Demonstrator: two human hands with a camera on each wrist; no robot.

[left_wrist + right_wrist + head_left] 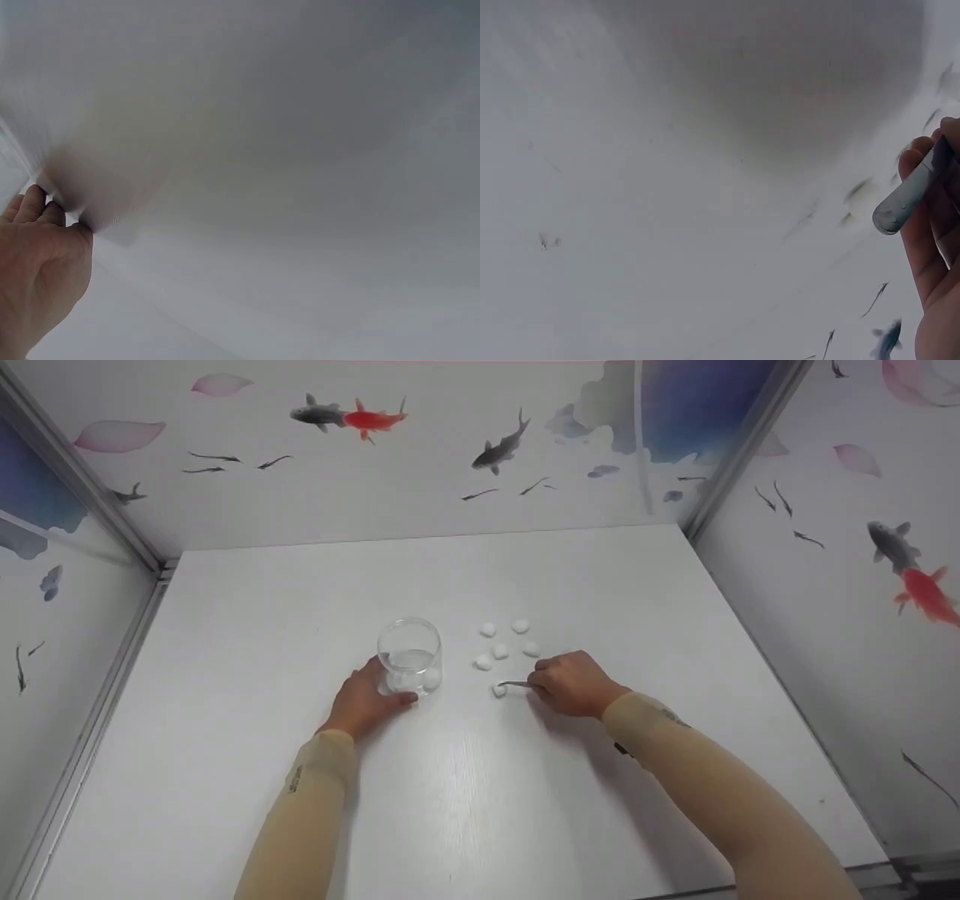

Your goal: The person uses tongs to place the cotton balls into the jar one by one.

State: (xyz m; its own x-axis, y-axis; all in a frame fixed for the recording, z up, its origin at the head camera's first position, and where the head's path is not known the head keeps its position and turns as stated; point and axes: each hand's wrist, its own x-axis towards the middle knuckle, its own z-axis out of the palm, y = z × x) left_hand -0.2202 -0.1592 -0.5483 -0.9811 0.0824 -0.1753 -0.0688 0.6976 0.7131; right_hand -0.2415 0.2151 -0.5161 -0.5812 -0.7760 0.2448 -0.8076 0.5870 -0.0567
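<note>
Small white cotton-like ball [499, 691], at the tip of silver metal tweezers [514, 684] our right hand [571, 684] pinches in curled fingers, right of the clear cylindrical glass jar [410, 639] our left hand [366, 705] curls round, on the white tabletop [450, 810], soft-looking, matte, roundish.

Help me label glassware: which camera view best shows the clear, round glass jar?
The head view: the clear, round glass jar shows its rim and most of its body, against the left hand. The left wrist view shows at most an unclear sliver; the right wrist view, none.
</note>
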